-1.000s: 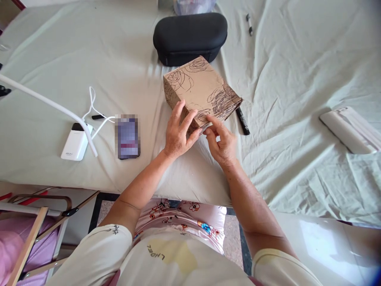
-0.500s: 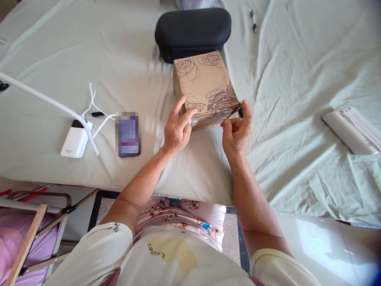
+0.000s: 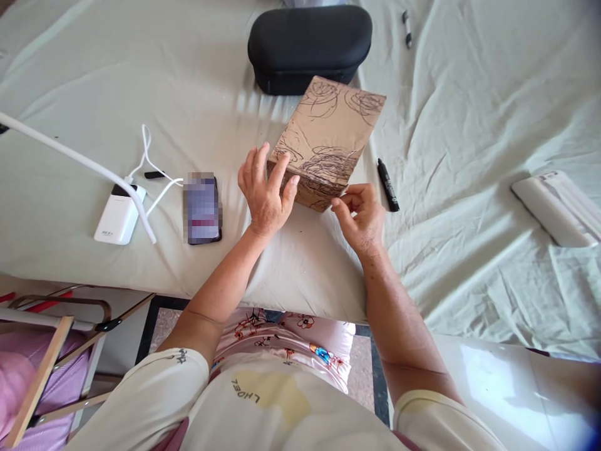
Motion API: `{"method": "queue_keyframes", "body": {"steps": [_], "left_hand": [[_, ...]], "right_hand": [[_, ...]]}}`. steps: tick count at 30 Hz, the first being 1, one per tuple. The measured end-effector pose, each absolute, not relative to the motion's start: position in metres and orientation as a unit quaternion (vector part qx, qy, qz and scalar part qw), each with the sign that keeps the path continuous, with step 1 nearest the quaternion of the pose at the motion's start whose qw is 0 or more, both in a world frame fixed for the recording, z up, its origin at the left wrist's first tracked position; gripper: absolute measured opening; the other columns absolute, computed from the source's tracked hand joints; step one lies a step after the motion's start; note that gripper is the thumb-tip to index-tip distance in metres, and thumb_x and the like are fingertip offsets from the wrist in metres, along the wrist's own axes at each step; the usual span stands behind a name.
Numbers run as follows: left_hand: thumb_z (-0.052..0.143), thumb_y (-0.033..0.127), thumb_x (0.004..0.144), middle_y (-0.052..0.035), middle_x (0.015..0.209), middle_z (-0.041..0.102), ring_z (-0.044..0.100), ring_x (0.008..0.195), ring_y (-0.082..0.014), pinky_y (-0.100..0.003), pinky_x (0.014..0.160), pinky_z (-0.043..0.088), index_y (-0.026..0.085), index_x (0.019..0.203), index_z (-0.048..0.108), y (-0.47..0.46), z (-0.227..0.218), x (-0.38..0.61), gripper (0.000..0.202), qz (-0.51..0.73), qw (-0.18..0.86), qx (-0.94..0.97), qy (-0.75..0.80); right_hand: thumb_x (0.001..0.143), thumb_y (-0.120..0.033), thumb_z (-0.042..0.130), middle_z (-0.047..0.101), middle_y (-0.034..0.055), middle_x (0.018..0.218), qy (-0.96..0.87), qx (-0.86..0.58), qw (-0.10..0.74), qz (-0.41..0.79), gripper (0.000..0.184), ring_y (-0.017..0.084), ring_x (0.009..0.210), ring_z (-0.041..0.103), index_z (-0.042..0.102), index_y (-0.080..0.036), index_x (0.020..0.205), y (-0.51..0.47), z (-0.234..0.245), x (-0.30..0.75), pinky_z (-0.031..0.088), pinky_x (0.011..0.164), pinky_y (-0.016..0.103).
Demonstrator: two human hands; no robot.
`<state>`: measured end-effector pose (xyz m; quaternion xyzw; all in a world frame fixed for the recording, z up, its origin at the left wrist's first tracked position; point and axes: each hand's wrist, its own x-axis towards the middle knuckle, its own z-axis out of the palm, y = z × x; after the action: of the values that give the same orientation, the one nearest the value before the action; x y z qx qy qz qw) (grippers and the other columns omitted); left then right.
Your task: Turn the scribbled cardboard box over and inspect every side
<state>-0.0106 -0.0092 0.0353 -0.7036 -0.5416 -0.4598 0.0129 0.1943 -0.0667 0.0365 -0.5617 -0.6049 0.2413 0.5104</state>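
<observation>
A brown cardboard box (image 3: 335, 125) with dark scribbled circles on its top stands on the cloth, turned at an angle. My left hand (image 3: 267, 197) is at its near left corner, fingers spread, with the index finger reaching over the top edge. At the near right corner, my right hand (image 3: 361, 216) has its fingers curled, thumb and fingertips pinched at the box's lower edge. Part of the box's front is hidden behind my hands. Just right of my right hand lies a black marker (image 3: 388, 185).
Behind the box sits a black hard case (image 3: 310, 47). A pen (image 3: 407, 30) lies at the far right of it. To the left are a phone (image 3: 203, 210), a white power bank (image 3: 119, 216) with a cable, and a white rod (image 3: 84, 160). A white flat object (image 3: 556, 210) lies right.
The box has turned clockwise, its far side swinging right. My right hand has moved left with its corner, and the black marker has come into full view. My left fingers have spread wider.
</observation>
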Motion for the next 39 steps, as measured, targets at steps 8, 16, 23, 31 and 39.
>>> {"method": "queue_keyframes", "body": {"steps": [8, 16, 23, 31, 39], "left_hand": [[0.039, 0.08, 0.098, -0.0054, 0.163, 0.051, 0.024, 0.166, -0.0324, -0.057, 0.137, 0.006, 0.035, 0.143, 0.06, -0.008, 0.016, 0.001, 0.067, -0.506, 0.026, -0.748, -0.429], [0.039, 0.064, 0.106, -0.0072, 0.168, 0.041, 0.012, 0.17, -0.0353, -0.063, 0.137, 0.017, 0.032, 0.143, 0.058, -0.005, 0.016, 0.002, 0.053, -0.484, -0.057, -0.792, -0.368], [0.031, 0.052, 0.111, -0.0059, 0.164, 0.045, 0.021, 0.169, -0.0292, -0.06, 0.136, 0.028, 0.034, 0.144, 0.053, -0.004, 0.015, 0.002, 0.044, -0.496, -0.043, -0.806, -0.321], [0.02, 0.048, 0.112, -0.0065, 0.159, 0.052, 0.036, 0.163, -0.025, -0.057, 0.133, 0.038, 0.031, 0.134, 0.058, -0.004, 0.021, -0.001, 0.048, -0.477, -0.034, -0.813, -0.332], [0.014, 0.052, 0.111, -0.003, 0.162, 0.048, 0.035, 0.163, -0.0247, -0.058, 0.137, 0.029, 0.034, 0.133, 0.062, 0.007, 0.014, -0.009, 0.055, -0.5, -0.091, -0.785, -0.356]], "right_hand": [[0.099, -0.049, 0.063, 0.072, -0.0017, 0.08, -0.735, -0.456, 0.427, 0.264, 0.032, 0.01, 0.061, 0.059, 0.055, -0.023, 0.115, -0.074, 0.037, 0.18, 0.051, 0.063, 0.025], [0.103, -0.041, 0.059, 0.07, -0.0006, 0.08, -0.724, -0.446, 0.488, 0.199, 0.029, 0.011, 0.064, 0.058, 0.06, -0.023, 0.126, -0.076, 0.036, 0.178, 0.053, 0.064, 0.027], [0.105, -0.053, 0.054, 0.071, 0.0, 0.084, -0.747, -0.44, 0.445, 0.222, 0.06, 0.013, 0.058, 0.055, 0.045, -0.028, 0.158, -0.076, 0.038, 0.176, 0.055, 0.063, 0.03], [0.105, -0.06, 0.05, 0.07, -0.0003, 0.079, -0.702, -0.52, 0.456, 0.169, 0.06, 0.016, 0.063, 0.062, 0.051, -0.029, 0.157, -0.072, 0.034, 0.187, 0.058, 0.069, 0.033], [0.106, -0.06, 0.047, 0.07, 0.0013, 0.078, -0.628, -0.594, 0.491, 0.107, 0.064, 0.02, 0.068, 0.068, 0.046, -0.026, 0.16, -0.066, 0.033, 0.202, 0.06, 0.073, 0.038]]}}
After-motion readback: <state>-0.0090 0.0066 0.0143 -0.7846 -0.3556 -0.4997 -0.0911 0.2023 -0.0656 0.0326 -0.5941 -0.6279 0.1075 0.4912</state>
